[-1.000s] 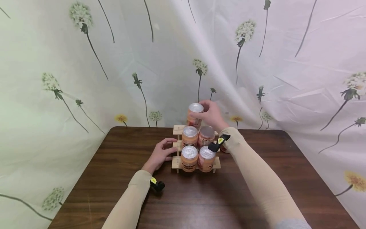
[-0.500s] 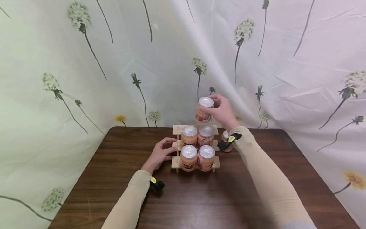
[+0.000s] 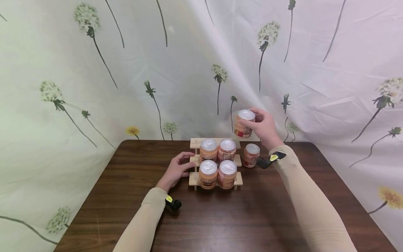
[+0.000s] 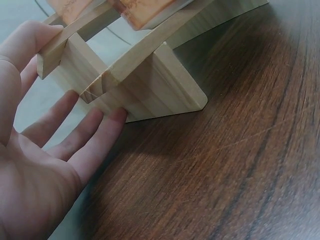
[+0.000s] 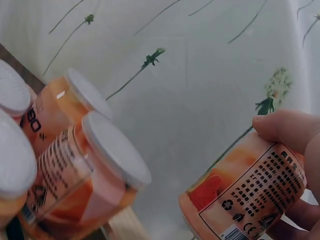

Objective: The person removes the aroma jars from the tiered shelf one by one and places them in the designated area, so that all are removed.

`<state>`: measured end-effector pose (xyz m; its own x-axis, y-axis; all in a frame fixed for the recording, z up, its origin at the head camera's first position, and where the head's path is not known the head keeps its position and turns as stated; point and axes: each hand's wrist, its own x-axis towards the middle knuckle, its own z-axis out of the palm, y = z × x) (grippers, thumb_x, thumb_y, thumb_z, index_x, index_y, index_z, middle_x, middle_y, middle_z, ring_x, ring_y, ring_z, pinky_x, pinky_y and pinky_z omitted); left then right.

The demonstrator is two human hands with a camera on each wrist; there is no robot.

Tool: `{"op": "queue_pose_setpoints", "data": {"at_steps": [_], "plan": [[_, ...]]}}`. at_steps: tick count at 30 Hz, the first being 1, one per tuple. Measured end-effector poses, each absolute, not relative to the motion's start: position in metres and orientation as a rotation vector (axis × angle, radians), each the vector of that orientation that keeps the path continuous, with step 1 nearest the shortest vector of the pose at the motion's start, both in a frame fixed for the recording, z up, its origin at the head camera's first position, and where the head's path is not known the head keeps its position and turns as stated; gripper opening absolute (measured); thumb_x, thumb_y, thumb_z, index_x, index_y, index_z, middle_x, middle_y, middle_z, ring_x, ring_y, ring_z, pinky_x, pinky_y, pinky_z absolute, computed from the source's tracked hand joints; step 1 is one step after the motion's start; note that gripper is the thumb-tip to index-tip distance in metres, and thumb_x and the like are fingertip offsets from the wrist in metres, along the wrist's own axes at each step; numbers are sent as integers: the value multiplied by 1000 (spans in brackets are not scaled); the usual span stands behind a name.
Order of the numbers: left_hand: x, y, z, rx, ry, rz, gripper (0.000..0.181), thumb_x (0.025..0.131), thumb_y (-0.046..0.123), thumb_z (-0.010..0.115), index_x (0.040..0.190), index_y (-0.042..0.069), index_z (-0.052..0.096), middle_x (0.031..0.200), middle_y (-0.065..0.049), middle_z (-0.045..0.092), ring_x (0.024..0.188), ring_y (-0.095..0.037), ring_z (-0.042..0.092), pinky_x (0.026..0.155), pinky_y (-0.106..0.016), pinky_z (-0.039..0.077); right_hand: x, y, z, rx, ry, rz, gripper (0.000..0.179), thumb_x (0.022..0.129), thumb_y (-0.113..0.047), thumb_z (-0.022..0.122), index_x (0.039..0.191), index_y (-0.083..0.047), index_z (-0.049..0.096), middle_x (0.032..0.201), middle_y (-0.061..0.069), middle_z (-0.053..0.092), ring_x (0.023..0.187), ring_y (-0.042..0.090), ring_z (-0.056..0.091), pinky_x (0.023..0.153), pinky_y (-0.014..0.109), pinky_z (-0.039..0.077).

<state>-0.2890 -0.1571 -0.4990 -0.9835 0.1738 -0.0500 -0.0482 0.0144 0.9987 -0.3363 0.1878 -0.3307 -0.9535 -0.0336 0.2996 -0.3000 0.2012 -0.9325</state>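
Currently, nearest the person on the dark counter (image 3: 217, 224), two front jars (image 3: 208, 177) stand on the lowest step of the wooden rack (image 3: 194, 179). The left grip (image 3: 175, 170) holds the rack's side by its middle step, where two rear jars (image 3: 208, 152) stand. Just right of the rack, a lone jar (image 3: 250, 157) sits on the counter. Farther off, the right grip (image 3: 266, 131) clasps the held jar (image 3: 241, 128) in midair. By that count, four are seated and two off; which way the held one is bound cannot be told.
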Motion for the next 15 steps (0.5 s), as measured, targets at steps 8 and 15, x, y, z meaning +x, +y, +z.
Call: {"op": "queue_pose_setpoints", "data": {"at_steps": [8, 15], "plan": [[-289, -156, -498, 123, 2123, 2099, 45, 98, 20, 77, 140, 14, 61, 150, -18, 46, 117, -27, 63, 80, -41, 63, -331, 221, -345, 259, -2243, 1857, 58, 89, -23, 87, 139, -5, 62, 113, -2, 70, 102, 13, 62, 83, 22, 52], [-287, -156, -497, 118, 2114, 2108, 44, 99, 19, 76, 139, 13, 61, 149, -18, 46, 118, -28, 63, 81, -42, 63, -326, 240, -352, 209, -2201, 1881, 60, 89, -19, 87, 140, -3, 61, 113, -4, 69, 104, 12, 62, 85, 20, 53]]}}
